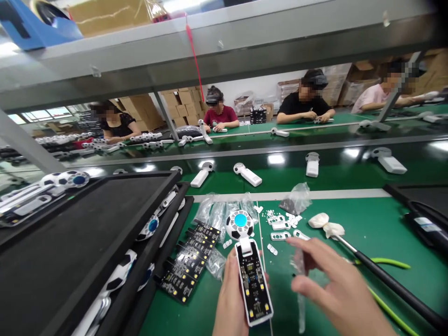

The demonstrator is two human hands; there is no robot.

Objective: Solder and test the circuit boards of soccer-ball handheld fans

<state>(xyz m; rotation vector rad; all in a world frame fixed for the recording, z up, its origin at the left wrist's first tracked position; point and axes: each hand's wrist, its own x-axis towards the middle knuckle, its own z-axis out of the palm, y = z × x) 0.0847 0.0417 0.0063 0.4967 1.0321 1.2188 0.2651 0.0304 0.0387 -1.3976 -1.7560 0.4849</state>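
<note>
**Handheld fan gripped circuit side up**

The left hand curls its fingers around the fan's handle, above the green workbench. The right hand pinches a clear plastic strip narrowly between thumb and fingers, at the fan's 3 o'clock. At 9 o'clock lie black circuit boards, then a black tray. White plastic pieces sit at 1 o'clock, a black-handled tool and green-handled pliers at 3 o'clock, and other white fans at 12 o'clock.
</note>
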